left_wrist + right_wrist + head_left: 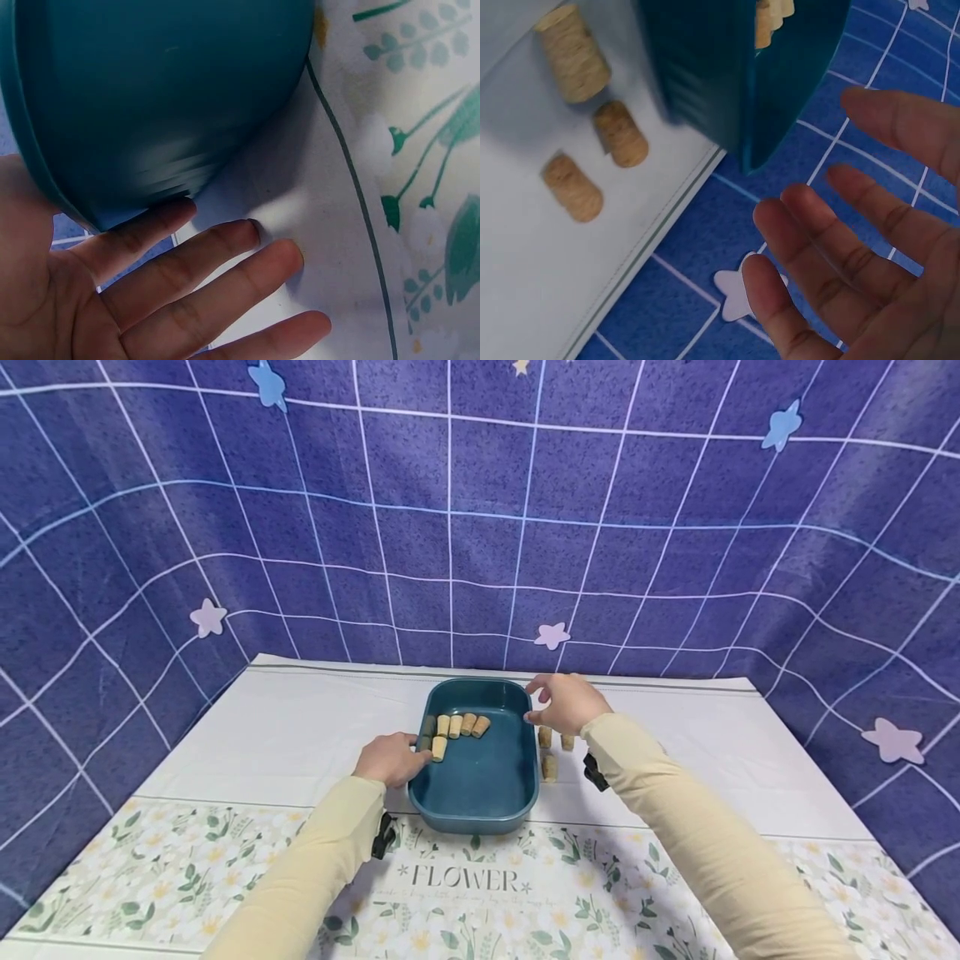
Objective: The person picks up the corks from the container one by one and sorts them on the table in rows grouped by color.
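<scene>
A deep blue-green tray stands on the table, with several corks inside near its left and back. My left hand is at the tray's left side, thumb over the rim. In the left wrist view, its index finger lies against the outer wall while the other fingers spread apart. By the far right corner of the tray is my right hand, holding nothing. The right wrist view shows its fingers loosely extended, apart from the tray. Three corks lie on the table just right of the tray.
A white cloth with a floral band covers the table. Behind and at both sides hangs a blue gridded curtain with star shapes. Both forearms reach in from the near edge, each with a black wrist device.
</scene>
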`<state>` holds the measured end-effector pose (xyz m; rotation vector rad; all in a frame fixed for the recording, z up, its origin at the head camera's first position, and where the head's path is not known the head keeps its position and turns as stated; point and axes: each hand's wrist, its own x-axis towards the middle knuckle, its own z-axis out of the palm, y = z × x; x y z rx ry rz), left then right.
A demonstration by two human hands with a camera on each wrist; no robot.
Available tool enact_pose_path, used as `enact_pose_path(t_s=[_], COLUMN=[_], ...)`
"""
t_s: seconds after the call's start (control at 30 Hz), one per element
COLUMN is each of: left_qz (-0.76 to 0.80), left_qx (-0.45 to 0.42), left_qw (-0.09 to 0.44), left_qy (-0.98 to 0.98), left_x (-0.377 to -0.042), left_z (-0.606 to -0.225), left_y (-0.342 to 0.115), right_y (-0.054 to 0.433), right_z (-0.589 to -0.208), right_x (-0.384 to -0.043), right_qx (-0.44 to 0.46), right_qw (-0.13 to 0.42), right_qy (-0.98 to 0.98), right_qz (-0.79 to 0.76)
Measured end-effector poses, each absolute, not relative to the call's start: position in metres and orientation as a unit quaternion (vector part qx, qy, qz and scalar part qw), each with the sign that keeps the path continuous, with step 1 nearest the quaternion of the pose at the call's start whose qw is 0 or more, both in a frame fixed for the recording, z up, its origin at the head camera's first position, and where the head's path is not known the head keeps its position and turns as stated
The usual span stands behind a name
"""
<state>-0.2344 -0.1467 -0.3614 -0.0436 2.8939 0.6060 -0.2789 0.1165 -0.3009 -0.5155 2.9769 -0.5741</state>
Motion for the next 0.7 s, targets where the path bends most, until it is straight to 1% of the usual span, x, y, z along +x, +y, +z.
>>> enact_pose_path(t_s=[0.37, 0.7], left_qz=[0.203, 0.199], left_qx=[-0.019, -0.019], left_qw=[0.094, 0.089], left_qy=[0.974, 0.976], left_x=[-0.233, -0.236], left_z=[-0.361, -0.362], left_y=[-0.146, -0.146], right_y=[0.091, 0.068], right_z=[-0.293, -0.296], right_x=[-0.274, -0.275], right_qx=[-0.179, -0.181], right_qw=[0.047, 0.044], right_qy=[0.967, 0.968], right_qz=[-0.174, -0.166])
